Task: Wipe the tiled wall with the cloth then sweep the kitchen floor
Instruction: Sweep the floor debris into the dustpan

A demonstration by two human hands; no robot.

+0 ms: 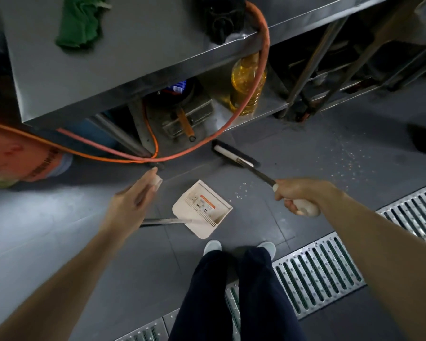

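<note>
Right hand (pixel 298 195): fingers wrapped round the black-bristled, white-gripped broom (pixel 234 155), its head set beyond the white crumbs (pixel 241 192) to draw them into the beige plastic dustpan (pixel 202 207). Left hand (pixel 130 200) steadies the pan handle; finger grip unclear.

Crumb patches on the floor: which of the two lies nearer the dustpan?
The small patch just right of the beige dustpan; the larger scatter lies much farther right, past the broom handle.
</note>
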